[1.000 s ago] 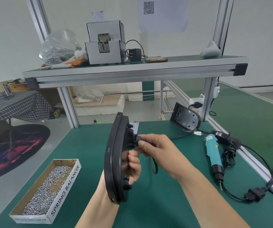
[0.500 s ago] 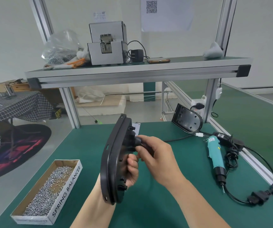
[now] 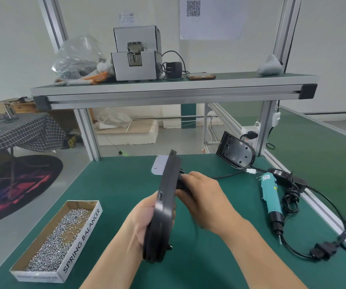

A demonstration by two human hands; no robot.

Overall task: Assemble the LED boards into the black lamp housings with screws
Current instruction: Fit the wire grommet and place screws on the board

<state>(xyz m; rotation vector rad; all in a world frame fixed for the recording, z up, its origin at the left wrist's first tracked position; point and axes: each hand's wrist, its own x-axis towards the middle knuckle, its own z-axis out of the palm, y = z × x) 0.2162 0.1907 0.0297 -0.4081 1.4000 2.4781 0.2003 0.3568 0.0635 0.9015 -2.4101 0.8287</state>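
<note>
While the counter (image 3: 109,184) lies below, the black lamp housing (image 3: 164,205) stands edge-on in the air. Left hand (image 3: 145,220) fingers wrapped round its lower rim, right hand (image 3: 203,197) fingers pinching a dark fitting (image 3: 180,180) behind — brace firmly, no twisting.

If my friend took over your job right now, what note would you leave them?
Left hand grips the black plastic lamp housing, held on edge above the green table mat.
Right hand pinches a small black part on the housing's back.
A second black housing leans at the far right post; a silvery LED board lies flat behind the held one.
Done: nothing I can see; the held housing's inside faces away.
Left: seat the board, take screws from the cardboard box, drive them with the teal electric screwdriver lying at right.
</note>
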